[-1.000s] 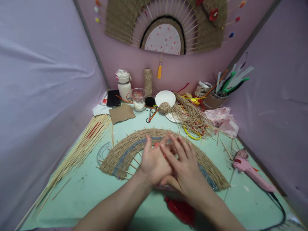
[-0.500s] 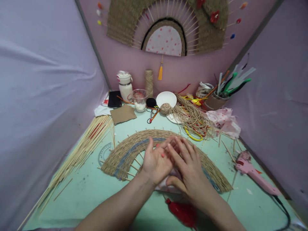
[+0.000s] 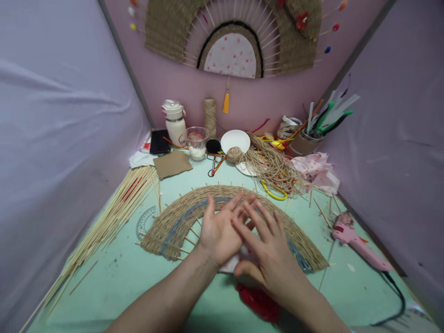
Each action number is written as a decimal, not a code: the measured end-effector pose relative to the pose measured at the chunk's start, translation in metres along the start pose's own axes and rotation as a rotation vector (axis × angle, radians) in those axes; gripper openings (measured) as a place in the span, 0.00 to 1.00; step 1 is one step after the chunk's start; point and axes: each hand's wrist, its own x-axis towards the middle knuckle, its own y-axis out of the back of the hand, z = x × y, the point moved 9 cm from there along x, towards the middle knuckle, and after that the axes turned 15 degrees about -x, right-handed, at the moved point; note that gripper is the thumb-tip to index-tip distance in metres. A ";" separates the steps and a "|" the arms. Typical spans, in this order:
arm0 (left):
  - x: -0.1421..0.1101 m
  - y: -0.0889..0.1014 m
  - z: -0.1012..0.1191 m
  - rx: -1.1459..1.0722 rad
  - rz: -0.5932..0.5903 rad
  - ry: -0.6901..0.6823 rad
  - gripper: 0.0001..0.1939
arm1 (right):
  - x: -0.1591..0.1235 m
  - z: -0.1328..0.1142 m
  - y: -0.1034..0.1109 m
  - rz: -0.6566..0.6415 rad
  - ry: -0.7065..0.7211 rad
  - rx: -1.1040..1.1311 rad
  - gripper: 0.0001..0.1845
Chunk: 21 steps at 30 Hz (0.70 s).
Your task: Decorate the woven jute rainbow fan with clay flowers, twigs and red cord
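Both hands meet over the middle of the woven jute arch (image 3: 173,222) lying flat on the table (image 3: 114,277). The left hand (image 3: 218,231) is palm up, its grip released, fingers spread. The right hand (image 3: 270,249) lies across those fingers, flat and unclenched; whether anything is pinched between the two I cannot tell. Under the hands shows a scrap of white fabric (image 3: 229,266), and just nearer the wrists a red piece (image 3: 258,303). A pink glue gun (image 3: 357,243) lies well off to the right.

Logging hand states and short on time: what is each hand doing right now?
Left hand: open, fingers spread, flat over the woven arch.
Right hand: open, fingers overlapping the left hand's; whether it holds anything cannot be told.
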 end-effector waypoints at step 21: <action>0.001 -0.003 -0.002 -0.006 -0.003 0.068 0.44 | 0.005 0.003 -0.003 0.002 -0.043 0.010 0.46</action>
